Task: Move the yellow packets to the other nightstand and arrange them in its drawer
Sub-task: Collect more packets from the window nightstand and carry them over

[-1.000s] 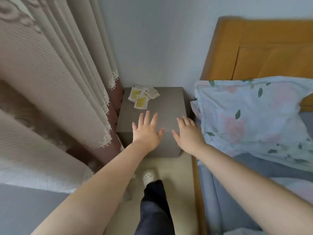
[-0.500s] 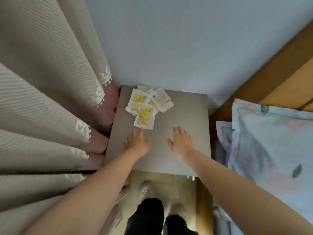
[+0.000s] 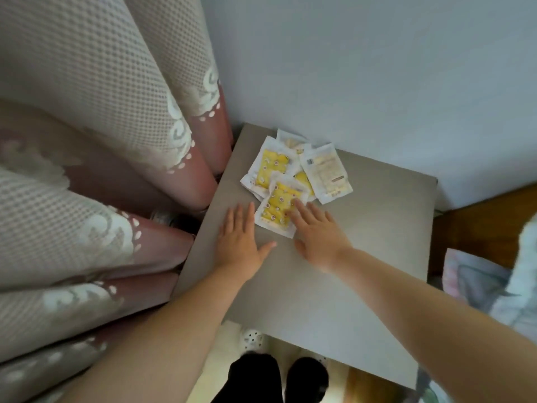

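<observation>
Two bare hands reach across a grey bedside tabletop (image 3: 334,286) toward a loose heap of yellow packets (image 3: 270,170) lying at its far left corner, close to the pale wall (image 3: 363,68). The left hand (image 3: 239,242) lies flat, fingers straight and thumb spread, gripping nothing. Its fingertips end just beside the left edge of the nearest packet (image 3: 276,210). The right hand (image 3: 316,232), slightly blurred, is likewise released with fingers extended. Two of its fingers overlap that packet's right edge, though whether they press on it cannot be told. The nearest packet sits between the two hands, with the rest of the heap just beyond the fingertips.

At least five packets can be counted, overlapping one another: three show yellow faces, one lies turned over, and one pokes out at the back, mostly covered. Each is a flat, squarish sachet with a white sealed border. Those lying face up carry a bright yellow panel dotted with small red marks. The face-down packet (image 3: 325,173) is white with a pale panel and print too small to read.

Patterned curtains (image 3: 101,141) in beige and dusty pink hang left of the tabletop. At right are a wooden bed frame (image 3: 479,222) and a floral pillow (image 3: 476,283). Below the near edge appear dark trouser legs (image 3: 255,379) and a white perforated slipper (image 3: 251,338).
</observation>
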